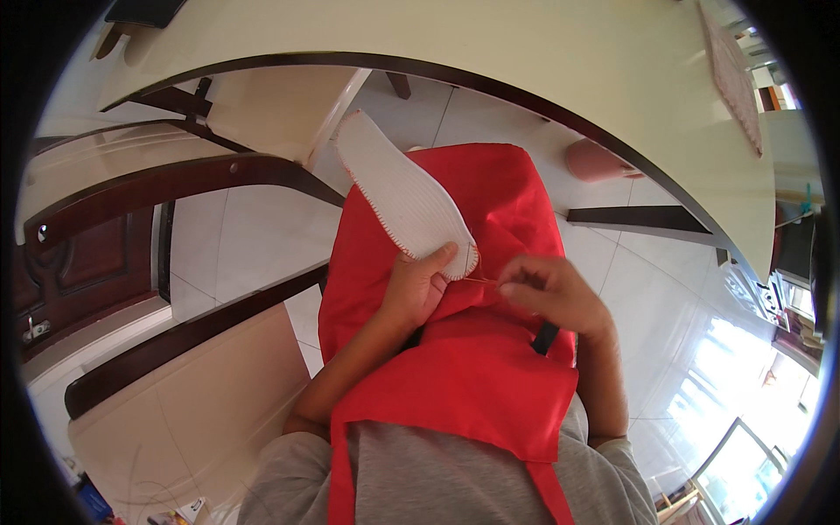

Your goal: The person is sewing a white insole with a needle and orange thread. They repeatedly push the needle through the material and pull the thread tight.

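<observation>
A white insole (pixel 407 190) with orange-red stitches along much of its edge slants above my lap, over a red apron (pixel 459 374). My left hand (pixel 420 279) grips its lower end, thumb on top and fingers underneath. Right of it, my right hand (pixel 548 292) has its fingers curled together at an orange thread (pixel 479 280). The thread runs from the insole's rounded lower end to those fingers. Whether a needle is between the fingertips cannot be told. A thin dark line, perhaps a needle or a mark, shows on the insole near my left thumb.
A cream table (pixel 459 33) with a dark edge curves across the top, a pinkish mat (pixel 732 79) on its right part. Dark wooden chair rails (pixel 197 341) stand at the left. Beneath the table are a pink bin (pixel 594 161) and a dark table leg (pixel 636 216).
</observation>
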Demonstrator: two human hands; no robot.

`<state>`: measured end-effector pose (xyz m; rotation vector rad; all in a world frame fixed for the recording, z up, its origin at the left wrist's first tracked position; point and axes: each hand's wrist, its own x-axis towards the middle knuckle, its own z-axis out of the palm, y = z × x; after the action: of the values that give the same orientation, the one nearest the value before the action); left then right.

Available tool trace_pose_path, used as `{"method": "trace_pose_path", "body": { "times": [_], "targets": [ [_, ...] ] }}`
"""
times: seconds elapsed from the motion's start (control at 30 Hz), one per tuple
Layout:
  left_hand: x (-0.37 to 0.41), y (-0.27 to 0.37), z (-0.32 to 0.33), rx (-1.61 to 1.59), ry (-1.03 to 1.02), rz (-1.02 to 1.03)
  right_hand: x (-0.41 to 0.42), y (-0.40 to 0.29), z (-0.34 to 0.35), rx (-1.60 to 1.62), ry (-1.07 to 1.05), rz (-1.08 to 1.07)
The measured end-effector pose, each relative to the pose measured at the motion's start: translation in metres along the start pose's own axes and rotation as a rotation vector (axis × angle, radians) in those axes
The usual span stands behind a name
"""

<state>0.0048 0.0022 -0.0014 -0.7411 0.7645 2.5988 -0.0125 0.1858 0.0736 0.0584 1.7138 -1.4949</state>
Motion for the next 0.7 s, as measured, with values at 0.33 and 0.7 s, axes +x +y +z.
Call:
{"method": "trace_pose_path", "body": {
  "times": [0.33,0.7],
  "targets": [
    [0.002,0.000,-0.012,-0.051,-0.270,-0.234,0.043,0.007,0.003,0.121,0.356,-0.259],
    [0.008,-0.001,-0.009,-0.137,-0.112,-0.139,0.014,0.030,0.024,-0.024,0.413,-0.211]
  ]
}}
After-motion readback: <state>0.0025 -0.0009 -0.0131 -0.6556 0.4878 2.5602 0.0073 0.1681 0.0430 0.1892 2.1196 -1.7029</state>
